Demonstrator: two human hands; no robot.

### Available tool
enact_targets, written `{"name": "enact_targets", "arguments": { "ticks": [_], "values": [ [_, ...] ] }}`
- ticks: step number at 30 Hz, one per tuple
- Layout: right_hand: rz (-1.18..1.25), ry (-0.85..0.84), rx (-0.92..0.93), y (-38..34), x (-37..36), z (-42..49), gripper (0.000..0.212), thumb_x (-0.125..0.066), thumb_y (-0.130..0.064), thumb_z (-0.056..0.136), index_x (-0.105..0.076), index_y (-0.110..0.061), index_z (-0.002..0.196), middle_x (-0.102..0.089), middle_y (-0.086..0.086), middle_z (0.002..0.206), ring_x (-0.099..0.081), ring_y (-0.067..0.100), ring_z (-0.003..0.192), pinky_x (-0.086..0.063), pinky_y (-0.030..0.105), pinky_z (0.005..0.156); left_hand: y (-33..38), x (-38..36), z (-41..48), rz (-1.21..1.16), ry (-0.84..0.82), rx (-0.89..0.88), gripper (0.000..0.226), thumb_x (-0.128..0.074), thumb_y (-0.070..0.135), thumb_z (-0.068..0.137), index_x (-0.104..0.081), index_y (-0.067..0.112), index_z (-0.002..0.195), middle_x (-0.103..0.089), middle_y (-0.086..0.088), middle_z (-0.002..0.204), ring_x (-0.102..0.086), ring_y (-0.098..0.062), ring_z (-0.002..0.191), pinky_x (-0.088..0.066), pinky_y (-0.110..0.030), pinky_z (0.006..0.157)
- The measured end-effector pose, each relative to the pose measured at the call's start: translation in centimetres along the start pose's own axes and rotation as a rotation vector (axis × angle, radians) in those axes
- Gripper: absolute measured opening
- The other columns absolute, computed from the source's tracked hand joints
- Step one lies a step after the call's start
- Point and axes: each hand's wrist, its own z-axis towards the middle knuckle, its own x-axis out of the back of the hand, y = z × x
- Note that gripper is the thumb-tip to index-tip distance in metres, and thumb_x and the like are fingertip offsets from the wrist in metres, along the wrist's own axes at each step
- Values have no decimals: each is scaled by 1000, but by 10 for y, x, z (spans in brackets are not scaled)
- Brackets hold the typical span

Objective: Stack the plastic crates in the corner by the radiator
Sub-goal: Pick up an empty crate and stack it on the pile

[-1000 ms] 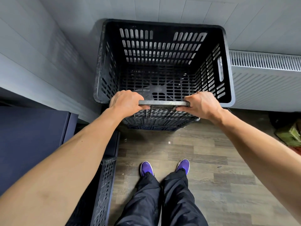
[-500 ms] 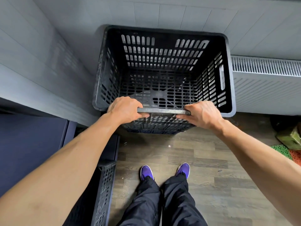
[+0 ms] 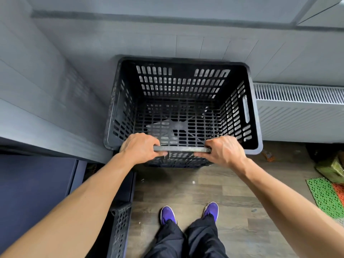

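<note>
Now both hands are closed on the near rim of the black slatted plastic crate (image 3: 183, 101), the left hand (image 3: 141, 147) toward the left corner and the right hand (image 3: 224, 149) toward the right one, with the fingers wrapped over the edge. The crate sits in the corner, its back side close to the grey panelled wall (image 3: 186, 40) and its right side just beside the white radiator (image 3: 299, 107). Under its near edge another dark slatted wall shows, so I judge it rests on a lower crate, but this is not fully clear. From the grip the crate extends straight ahead, away from the body, and both hands are equally near. A further crate (image 3: 120, 229) stands by the left leg, on the wooden floor (image 3: 214, 185).
</note>
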Motion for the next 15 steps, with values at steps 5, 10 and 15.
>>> {"name": "enact_targets", "arguments": {
  "ticks": [5, 10, 15],
  "values": [
    [38, -46, -36, 0, 6, 0, 76, -27, -88, 75, -65, -24, 89, -48, -8, 49, -55, 12, 48, -51, 27, 55, 3, 4, -2, -37, 8, 14, 56, -46, 76, 83, -70, 32, 109, -73, 6, 86, -67, -20, 91, -49, -36, 86],
    [63, -75, -33, -5, 4, -1, 78, -25, -89, 76, -65, -23, 87, -51, -7, 52, -59, 13, 52, -57, 32, 62, 4, 0, -6, -41, 7, 19, 58, -46, 77, 83, -69, 33, 112, -74, 7, 93, -66, -20, 98, -46, -37, 91],
    [95, -141, -33, -6, 4, 1, 75, -24, -88, 77, -65, -28, 95, -52, -6, 54, -59, 15, 56, -54, 33, 66, 3, 0, -7, -60, 4, 13, 66, -43, 82, 79, -68, 33, 116, -74, 7, 99, -66, -20, 103, -45, -38, 95]
  ]
}}
